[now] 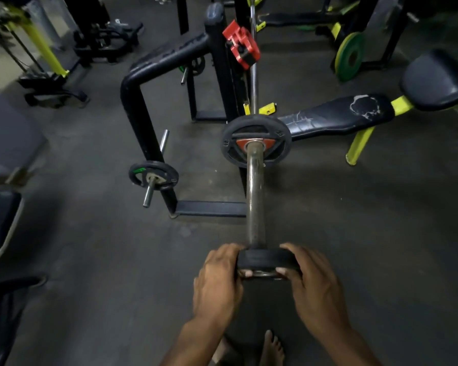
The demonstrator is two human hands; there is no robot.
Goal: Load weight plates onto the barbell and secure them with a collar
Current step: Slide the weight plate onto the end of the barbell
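Note:
A steel barbell sleeve [255,196] runs away from me down the middle of the view. One black plate with a red hub [257,141] sits far along it. At the near tip, a small black weight plate [266,261] is on the sleeve's end, seen edge-on. My left hand [218,283] grips its left side and my right hand [313,289] its right side, thumbs on the near face. A red collar [241,44] hangs on the rack upright behind, apart from the bar.
A black rack [143,107] stands left of the bar, with a small black plate [154,176] on its lower peg. A bench [336,116] with yellow legs lies to the right, a green plate [351,56] behind it. Bare feet [271,348] show on the dark floor.

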